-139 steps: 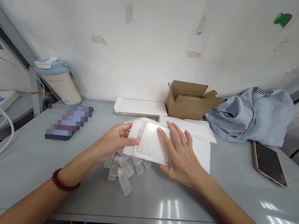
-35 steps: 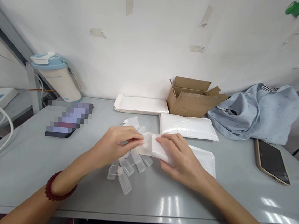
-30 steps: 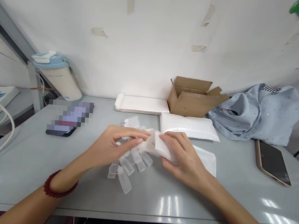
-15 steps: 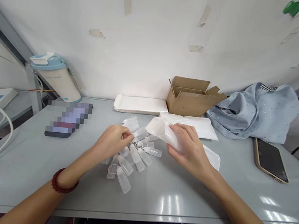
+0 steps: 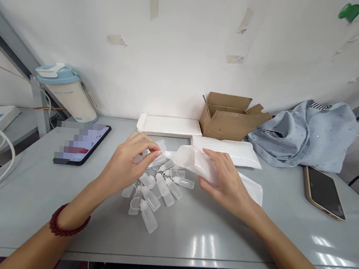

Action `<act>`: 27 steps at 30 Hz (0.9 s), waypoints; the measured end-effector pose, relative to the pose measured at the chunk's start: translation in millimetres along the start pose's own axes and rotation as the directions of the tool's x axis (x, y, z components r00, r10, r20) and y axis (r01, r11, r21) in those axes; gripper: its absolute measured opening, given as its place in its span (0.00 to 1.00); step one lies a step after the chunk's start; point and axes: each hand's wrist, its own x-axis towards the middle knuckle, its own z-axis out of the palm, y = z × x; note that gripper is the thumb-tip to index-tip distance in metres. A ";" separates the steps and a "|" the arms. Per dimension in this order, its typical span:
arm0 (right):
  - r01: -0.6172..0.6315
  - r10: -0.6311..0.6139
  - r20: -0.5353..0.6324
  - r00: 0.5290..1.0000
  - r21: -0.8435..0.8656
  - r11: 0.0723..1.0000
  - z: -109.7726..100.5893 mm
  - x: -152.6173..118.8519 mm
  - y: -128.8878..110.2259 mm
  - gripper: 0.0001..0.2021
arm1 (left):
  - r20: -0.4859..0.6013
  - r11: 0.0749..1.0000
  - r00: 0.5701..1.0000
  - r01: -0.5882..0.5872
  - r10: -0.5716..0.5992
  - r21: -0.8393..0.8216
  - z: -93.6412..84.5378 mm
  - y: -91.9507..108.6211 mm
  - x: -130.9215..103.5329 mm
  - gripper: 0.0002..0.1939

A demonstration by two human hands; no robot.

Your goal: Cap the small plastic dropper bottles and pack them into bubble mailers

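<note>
Thumb and fingers of my left hand (image 5: 135,158) pinch the cap end of a small clear plastic bottle (image 5: 170,154). The bottle's body points right, at the open mouth of a white bubble mailer (image 5: 196,159); how far in it reaches I cannot tell. My right hand (image 5: 226,176) is wrapped round that mailer, holding it tilted above the table. Below and between my hands lies a loose pile of similar capped bottles (image 5: 162,185). Another white mailer (image 5: 252,189) lies partly hidden under my right wrist, and a filled-looking white mailer (image 5: 228,150) lies behind my right hand.
A stack of white mailers (image 5: 169,125) lies by the wall beside an open cardboard box (image 5: 230,124). On the left are a tumbler (image 5: 71,98) and a phone (image 5: 86,145). A blue cloth bag (image 5: 317,136) and a second phone (image 5: 325,191) are at the right.
My left hand has risen from the pile with a bottle in its fingers and brought it to the mailer's mouth. My right hand has hardly moved.
</note>
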 end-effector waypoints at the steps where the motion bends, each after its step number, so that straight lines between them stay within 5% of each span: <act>1: 0.021 -0.021 0.007 1.000 0.004 1.000 0.0 -0.2 -1.7 0.30 | 0.020 0.999 0.999 -0.034 0.034 -0.003 2.0 -0.4 -0.3 0.09; 12: 0.093 -0.094 0.003 0.996 0.051 0.994 2.7 -4.0 -12.7 0.30 | 0.036 0.978 0.996 -0.071 0.079 -0.194 31.2 11.4 -11.3 0.09; 19: 0.124 -0.122 -0.030 0.992 0.074 0.990 1.4 -4.2 -14.5 0.30 | 0.275 0.966 0.958 -0.010 0.083 -0.257 17.1 16.3 -10.4 0.16; 24: 0.058 -0.056 -0.085 0.995 0.017 0.998 -1.0 -1.8 -6.6 0.28 | 0.156 0.978 0.980 0.144 -0.120 -0.151 -2.4 9.6 -4.5 0.12; 27: -0.031 0.026 -0.141 0.990 -0.034 0.999 -2.2 0.3 2.0 0.27 | 0.270 0.977 0.942 0.211 -0.198 -0.022 -9.0 0.6 -2.2 0.10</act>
